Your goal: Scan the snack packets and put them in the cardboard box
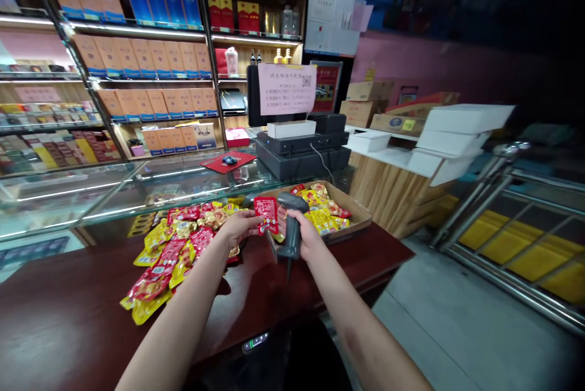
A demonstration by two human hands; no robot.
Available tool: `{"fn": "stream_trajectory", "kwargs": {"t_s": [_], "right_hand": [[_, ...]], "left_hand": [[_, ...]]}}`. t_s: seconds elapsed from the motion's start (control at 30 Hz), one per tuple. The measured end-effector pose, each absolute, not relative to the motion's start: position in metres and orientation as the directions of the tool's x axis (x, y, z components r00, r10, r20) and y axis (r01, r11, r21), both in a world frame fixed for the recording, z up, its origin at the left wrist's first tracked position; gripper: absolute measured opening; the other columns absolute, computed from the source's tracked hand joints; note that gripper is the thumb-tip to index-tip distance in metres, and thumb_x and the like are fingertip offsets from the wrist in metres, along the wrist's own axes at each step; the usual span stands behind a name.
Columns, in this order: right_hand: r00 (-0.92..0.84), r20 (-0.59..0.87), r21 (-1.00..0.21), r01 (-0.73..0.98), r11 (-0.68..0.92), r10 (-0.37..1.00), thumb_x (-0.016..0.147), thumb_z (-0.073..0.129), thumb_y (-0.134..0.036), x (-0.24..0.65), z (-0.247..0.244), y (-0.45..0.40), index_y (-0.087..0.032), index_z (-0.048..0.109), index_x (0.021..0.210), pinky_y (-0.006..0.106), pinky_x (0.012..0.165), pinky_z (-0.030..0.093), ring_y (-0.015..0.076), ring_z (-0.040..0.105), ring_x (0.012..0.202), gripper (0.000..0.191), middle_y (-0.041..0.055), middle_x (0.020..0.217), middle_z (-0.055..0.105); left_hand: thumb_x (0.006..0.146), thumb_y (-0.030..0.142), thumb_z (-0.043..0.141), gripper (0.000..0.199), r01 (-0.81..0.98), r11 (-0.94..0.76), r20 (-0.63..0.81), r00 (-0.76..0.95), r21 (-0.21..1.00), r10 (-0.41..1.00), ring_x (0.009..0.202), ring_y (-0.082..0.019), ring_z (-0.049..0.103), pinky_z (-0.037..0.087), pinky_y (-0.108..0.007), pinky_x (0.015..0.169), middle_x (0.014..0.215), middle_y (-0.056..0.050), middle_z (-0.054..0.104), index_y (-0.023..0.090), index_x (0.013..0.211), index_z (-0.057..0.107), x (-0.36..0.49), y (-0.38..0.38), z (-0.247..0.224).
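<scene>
Between the fingers and thumb of my left hand [240, 226] is a small red snack packet [266, 214], its printed side turned toward me. My right hand [304, 234] grips the handle of a dark grey barcode scanner [291, 232], whose head sits just right of the packet. A heap of red and yellow snack packets [158, 266] lies on the table left of my hands, partly behind my left forearm. Beyond the scanner, a shallow cardboard box [359, 214] holds several more yellow and red packets [322, 220].
The dark red wooden table [50, 312] meets a glass display counter [114, 190]. On the counter are a monitor with a pink notice [287, 89], a black cash drawer [301, 156] and a mouse [229, 161] on a red mat. A metal railing [507, 220] stands at the right.
</scene>
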State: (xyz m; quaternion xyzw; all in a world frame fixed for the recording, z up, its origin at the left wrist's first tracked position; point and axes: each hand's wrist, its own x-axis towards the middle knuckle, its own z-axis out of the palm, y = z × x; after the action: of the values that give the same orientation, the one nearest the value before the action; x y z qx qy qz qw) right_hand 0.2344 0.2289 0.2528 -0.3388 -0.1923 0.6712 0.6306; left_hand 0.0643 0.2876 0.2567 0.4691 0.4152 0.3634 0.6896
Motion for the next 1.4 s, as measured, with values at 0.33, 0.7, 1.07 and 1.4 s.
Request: {"fn": "stream_trajectory", "kwargs": {"t_s": [0.33, 0.7, 1.07, 1.4], "right_hand": [[0.271, -0.252, -0.753, -0.658, -0.012, 0.929, 0.082, 0.054, -0.025, 0.33, 0.261, 0.246, -0.016, 0.067, 0.085, 0.028, 0.076, 0.058, 0.0174, 0.071, 0.082, 0.016, 0.0062, 0.08, 0.073], [0.415, -0.242, -0.738, -0.665, 0.111, 0.877, 0.078, 0.06, -0.02, 0.37, 0.261, 0.243, -0.014, 0.066, 0.086, 0.03, 0.077, 0.059, 0.0185, 0.071, 0.084, 0.012, 0.0067, 0.083, 0.074], [0.191, -0.194, -0.721, -0.693, -0.008, 0.962, 0.081, 0.055, -0.02, 0.294, 0.264, 0.244, -0.016, 0.067, 0.088, 0.031, 0.087, 0.056, 0.0199, 0.07, 0.098, 0.014, 0.0089, 0.097, 0.074], [-0.058, -0.165, -0.732, -0.662, -0.162, 0.985, 0.079, 0.06, -0.015, 0.178, 0.257, 0.233, -0.014, 0.068, 0.089, 0.035, 0.094, 0.053, 0.0223, 0.067, 0.105, 0.013, 0.0105, 0.101, 0.074]], "left_hand": [[0.064, 0.011, 0.082, 0.02, -0.093, 0.362, -0.289, 0.437, 0.928, 0.852, 0.051, -0.009, 0.062, 0.052, -0.02, 0.053, 0.067, -0.006, 0.069, 0.01, 0.074, 0.064, 0.18, 0.323, 0.265], [0.061, 0.012, 0.084, 0.023, -0.043, 0.339, -0.297, 0.39, 0.94, 0.872, 0.065, -0.015, 0.069, 0.056, -0.025, 0.062, 0.075, -0.009, 0.073, 0.009, 0.078, 0.068, 0.21, 0.343, 0.254], [0.056, 0.028, 0.088, 0.037, -0.054, 0.23, -0.197, 0.35, 0.972, 0.916, 0.074, -0.016, 0.068, 0.055, -0.027, 0.071, 0.08, -0.009, 0.073, 0.01, 0.084, 0.072, 0.118, 0.318, 0.255], [0.061, 0.043, 0.08, 0.044, 0.146, -0.032, 0.039, -0.049, 0.989, 0.998, 0.077, -0.017, 0.066, 0.051, -0.026, 0.068, 0.089, -0.007, 0.073, 0.015, 0.094, 0.073, -0.047, 0.264, 0.239]]}}
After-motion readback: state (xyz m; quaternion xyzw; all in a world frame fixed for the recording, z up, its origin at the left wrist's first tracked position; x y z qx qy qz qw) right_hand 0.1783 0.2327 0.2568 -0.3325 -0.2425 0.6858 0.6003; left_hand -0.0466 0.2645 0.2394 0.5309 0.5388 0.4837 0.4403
